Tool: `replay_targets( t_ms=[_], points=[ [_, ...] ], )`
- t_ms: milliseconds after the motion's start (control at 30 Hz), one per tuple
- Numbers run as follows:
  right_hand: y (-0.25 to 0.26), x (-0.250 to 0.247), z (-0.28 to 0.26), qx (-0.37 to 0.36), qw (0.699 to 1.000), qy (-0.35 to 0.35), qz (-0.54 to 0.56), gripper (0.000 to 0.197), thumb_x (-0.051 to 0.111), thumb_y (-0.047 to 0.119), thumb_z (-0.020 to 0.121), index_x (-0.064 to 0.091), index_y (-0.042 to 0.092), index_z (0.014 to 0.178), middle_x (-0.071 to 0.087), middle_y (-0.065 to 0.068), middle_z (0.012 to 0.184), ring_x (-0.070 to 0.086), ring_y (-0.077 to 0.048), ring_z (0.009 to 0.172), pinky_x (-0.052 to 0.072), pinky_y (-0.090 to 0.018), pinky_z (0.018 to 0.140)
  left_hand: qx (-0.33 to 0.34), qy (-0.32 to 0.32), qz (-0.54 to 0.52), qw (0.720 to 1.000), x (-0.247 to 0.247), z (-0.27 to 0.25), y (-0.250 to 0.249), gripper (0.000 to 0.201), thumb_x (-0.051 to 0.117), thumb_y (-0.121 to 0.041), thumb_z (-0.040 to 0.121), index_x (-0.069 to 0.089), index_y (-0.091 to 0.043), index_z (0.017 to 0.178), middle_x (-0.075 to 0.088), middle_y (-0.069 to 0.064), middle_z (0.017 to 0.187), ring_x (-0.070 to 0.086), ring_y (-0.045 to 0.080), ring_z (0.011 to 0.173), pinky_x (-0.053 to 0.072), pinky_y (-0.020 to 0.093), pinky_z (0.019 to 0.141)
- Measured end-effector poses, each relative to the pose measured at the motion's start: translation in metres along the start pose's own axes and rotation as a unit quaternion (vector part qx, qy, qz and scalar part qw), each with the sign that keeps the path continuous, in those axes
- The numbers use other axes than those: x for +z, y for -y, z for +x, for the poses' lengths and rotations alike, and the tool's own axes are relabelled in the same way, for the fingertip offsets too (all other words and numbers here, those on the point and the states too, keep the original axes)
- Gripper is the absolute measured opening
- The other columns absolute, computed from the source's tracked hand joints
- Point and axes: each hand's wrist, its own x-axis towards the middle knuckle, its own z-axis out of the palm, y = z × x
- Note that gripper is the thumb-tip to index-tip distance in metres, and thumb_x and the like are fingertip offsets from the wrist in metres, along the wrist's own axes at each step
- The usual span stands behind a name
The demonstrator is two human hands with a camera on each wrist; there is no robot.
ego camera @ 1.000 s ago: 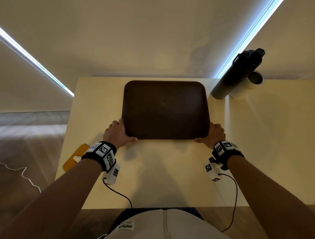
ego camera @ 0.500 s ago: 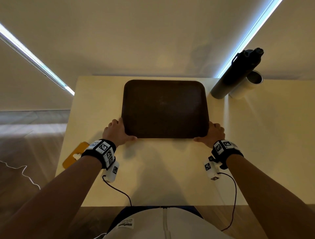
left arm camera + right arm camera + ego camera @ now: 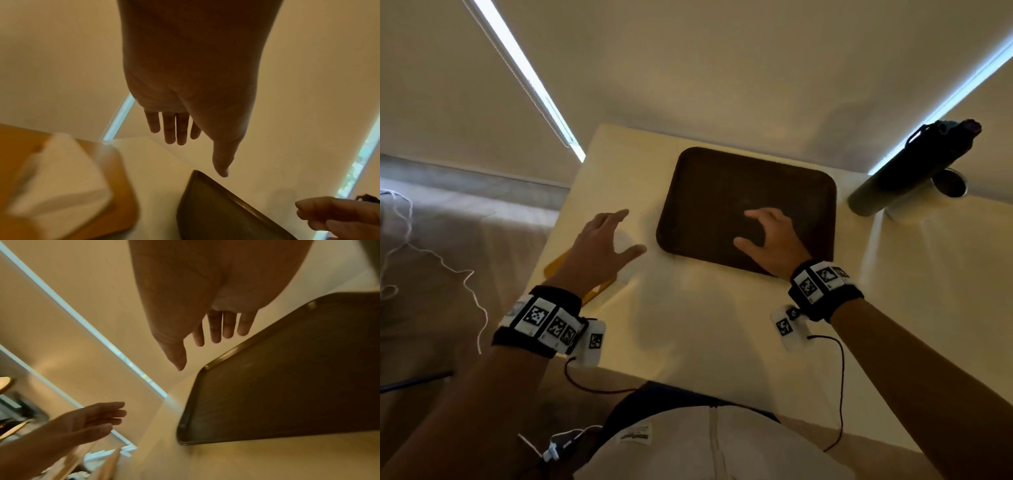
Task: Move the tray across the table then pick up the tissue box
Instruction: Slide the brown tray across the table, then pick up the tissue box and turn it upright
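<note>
Head view, contents by size. Table: pale top, pushed against a blind-covered window. Tray: dark brown, rounded corners, flat on the far middle of the table, nothing in it. Bottle: dark, tall, with a carry loop, standing at the table's far right corner, well apart from the tray; a pale cup stands just beside it. Tissue box: yellow-orange, at the table's left edge, mostly hidden behind the left hand; the left wrist view shows a white tissue standing out of its top, blurred. Wrist bands on both arms carry black-and-white square markers; no words on them can be read. A small label on the person's white garment near the bottom edge is too small to read.

Left hand: fingers straight and spread, holding nothing, raised over the table between tissue box and tray. Right hand: fingers loosely bent and relaxed, empty, hovering above the tray's near part, not touching it.
</note>
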Motion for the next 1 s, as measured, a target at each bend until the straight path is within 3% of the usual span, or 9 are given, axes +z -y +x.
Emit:
replay_targets(
  t_ms=[167, 267, 400, 467, 533, 633, 767, 833, 1000],
  points=[
    [0.070, 0.039, 0.002, -0.097, 0.987, 0.119, 0.054, 0.054, 0.067, 0.036, 0.089, 0.050, 0.020, 0.138, 0.050, -0.001, 0.136, 0.052, -0.012, 0.120, 0.047, -0.035, 0.102, -0.036, -0.024, -0.015, 0.999, -0.024, -0.060, 0.043, 0.083, 0.077, -0.048, 0.080, 0.043, -0.017, 0.148, 0.047, 0.012, 0.144, 0.046, 0.032, 0.131, 0.041, 0.045, 0.106],
    [0.103, 0.077, 0.002, -0.132, 0.974, 0.178, 0.041, 0.057, 0.068, 0.036, 0.089, 0.049, 0.019, 0.139, 0.049, -0.001, 0.137, 0.052, -0.013, 0.121, 0.046, -0.034, 0.102, -0.063, -0.010, -0.016, 0.998, -0.034, -0.081, 0.077, 0.101, 0.074, -0.068, 0.069, 0.038, -0.019, 0.150, 0.041, 0.011, 0.149, 0.041, 0.034, 0.135, 0.039, 0.051, 0.107],
    [0.135, 0.124, 0.010, -0.131, 0.964, 0.230, 0.001, 0.076, 0.075, 0.039, 0.083, 0.038, 0.021, 0.146, 0.042, -0.002, 0.144, 0.048, -0.016, 0.127, 0.042, -0.031, 0.103, -0.088, 0.062, -0.006, 0.994, -0.038, -0.083, 0.117, 0.127, 0.079, -0.069, 0.057, 0.017, -0.024, 0.158, 0.024, 0.009, 0.159, 0.023, 0.034, 0.144, 0.029, 0.055, 0.113],
    [0.148, 0.145, 0.015, -0.111, 0.963, 0.245, -0.011, 0.092, 0.080, 0.041, 0.076, 0.030, 0.020, 0.150, 0.038, -0.003, 0.148, 0.043, -0.016, 0.131, 0.037, -0.026, 0.102, -0.070, 0.108, 0.003, 0.992, -0.037, -0.075, 0.130, 0.139, 0.081, -0.073, 0.052, 0.007, -0.026, 0.160, 0.018, 0.006, 0.161, 0.019, 0.031, 0.145, 0.028, 0.054, 0.115],
    [0.157, 0.163, 0.021, -0.083, 0.962, 0.258, -0.019, 0.106, 0.085, 0.042, 0.070, 0.024, 0.019, 0.153, 0.033, -0.004, 0.152, 0.039, -0.018, 0.135, 0.036, -0.029, 0.106, -0.030, 0.135, 0.009, 0.990, -0.035, -0.065, 0.142, 0.146, 0.079, -0.079, 0.047, 0.002, -0.027, 0.159, 0.020, 0.003, 0.160, 0.023, 0.028, 0.144, 0.032, 0.054, 0.115],
    [0.165, 0.182, 0.022, -0.034, 0.966, 0.258, -0.005, 0.113, 0.089, 0.042, 0.064, 0.022, 0.021, 0.153, 0.033, -0.002, 0.152, 0.040, -0.019, 0.134, 0.038, -0.038, 0.110, 0.037, 0.168, 0.008, 0.985, -0.034, -0.050, 0.161, 0.148, 0.075, -0.083, 0.046, -0.002, -0.028, 0.159, 0.025, 0.002, 0.158, 0.030, 0.025, 0.140, 0.039, 0.051, 0.110],
    [0.171, 0.200, 0.014, 0.001, 0.976, 0.215, 0.020, 0.109, 0.089, 0.036, 0.065, 0.025, 0.021, 0.151, 0.039, -0.002, 0.147, 0.044, -0.018, 0.128, 0.038, -0.032, 0.106, 0.104, 0.188, 0.029, 0.976, -0.039, -0.036, 0.175, 0.143, 0.075, -0.081, 0.051, 0.000, -0.027, 0.159, 0.030, 0.005, 0.156, 0.037, 0.026, 0.137, 0.044, 0.047, 0.106],
    [0.172, 0.205, 0.011, 0.007, 0.981, 0.189, 0.034, 0.106, 0.089, 0.033, 0.065, 0.027, 0.021, 0.150, 0.042, -0.002, 0.145, 0.045, -0.017, 0.127, 0.039, -0.035, 0.107, 0.128, 0.190, 0.029, 0.973, -0.040, -0.031, 0.180, 0.138, 0.072, -0.082, 0.054, 0.003, -0.026, 0.160, 0.032, 0.006, 0.155, 0.040, 0.027, 0.136, 0.047, 0.048, 0.103],
    [0.173, 0.210, 0.004, 0.024, 0.986, 0.157, 0.060, 0.101, 0.089, 0.032, 0.066, 0.031, 0.022, 0.149, 0.045, -0.001, 0.142, 0.047, -0.014, 0.122, 0.041, -0.035, 0.105, 0.152, 0.196, 0.004, 0.969, -0.039, -0.024, 0.188, 0.131, 0.073, -0.080, 0.057, 0.010, -0.026, 0.159, 0.035, 0.005, 0.152, 0.042, 0.027, 0.133, 0.051, 0.049, 0.099]
  ],
)
